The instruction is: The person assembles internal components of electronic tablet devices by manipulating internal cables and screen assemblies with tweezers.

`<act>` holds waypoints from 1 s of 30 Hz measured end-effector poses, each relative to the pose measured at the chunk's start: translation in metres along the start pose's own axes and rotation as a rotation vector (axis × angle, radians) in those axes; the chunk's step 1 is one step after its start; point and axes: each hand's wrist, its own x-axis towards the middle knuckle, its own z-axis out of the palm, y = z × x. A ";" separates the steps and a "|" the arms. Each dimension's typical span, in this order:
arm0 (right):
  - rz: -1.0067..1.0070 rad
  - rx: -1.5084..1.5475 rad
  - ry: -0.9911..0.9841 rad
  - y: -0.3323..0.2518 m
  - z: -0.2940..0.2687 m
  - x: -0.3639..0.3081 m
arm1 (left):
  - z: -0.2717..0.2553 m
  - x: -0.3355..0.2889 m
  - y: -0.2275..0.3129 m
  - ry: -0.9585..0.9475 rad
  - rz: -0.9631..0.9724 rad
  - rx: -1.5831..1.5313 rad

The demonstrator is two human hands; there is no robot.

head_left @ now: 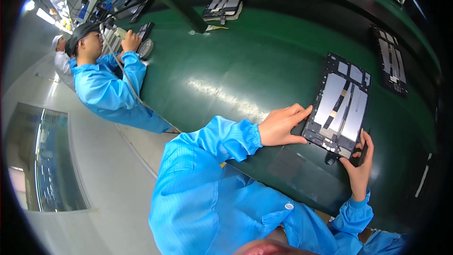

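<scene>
Down on the green conveyor belt (245, 66), an opened tablet chassis (339, 105) lies flat. Left hand (281, 126) presses open-fingered on its left edge; right hand (359, 163) pinches its lower corner. Exposed flex cables (340, 101) could snag if fingers slip.

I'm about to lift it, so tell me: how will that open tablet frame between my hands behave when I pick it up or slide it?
The open tablet frame looks thin and flat, so probably light and fairly stiff. Its exposed ribbon cables and small parts suggest it is fragile; edge grips, as the left hand and right hand have now, seem safest. On the smooth green table it would likely slide, not roll.
</scene>
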 end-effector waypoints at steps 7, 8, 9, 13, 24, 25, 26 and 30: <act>-0.086 -0.215 0.098 0.019 -0.003 -0.017 | 0.003 -0.006 -0.002 -0.015 0.035 0.046; -0.082 -0.214 0.093 0.017 -0.001 -0.018 | 0.002 -0.005 -0.001 -0.018 0.011 0.017; -0.076 -0.190 0.090 0.012 0.001 -0.018 | 0.001 -0.006 -0.001 -0.021 -0.013 -0.011; -0.099 -0.174 0.081 0.018 -0.008 -0.020 | 0.004 -0.006 0.002 0.005 0.035 0.084; 0.102 0.134 0.281 0.013 -0.025 0.001 | -0.004 0.002 0.002 0.008 -0.030 0.073; 0.101 0.136 0.324 0.001 -0.023 0.004 | -0.009 0.001 -0.001 0.079 0.017 -0.016; 0.060 0.119 0.314 -0.009 -0.022 0.005 | -0.014 0.002 0.000 0.124 0.003 -0.071; -0.058 0.015 0.154 -0.046 0.001 0.007 | -0.020 0.007 0.008 0.096 -0.011 -0.125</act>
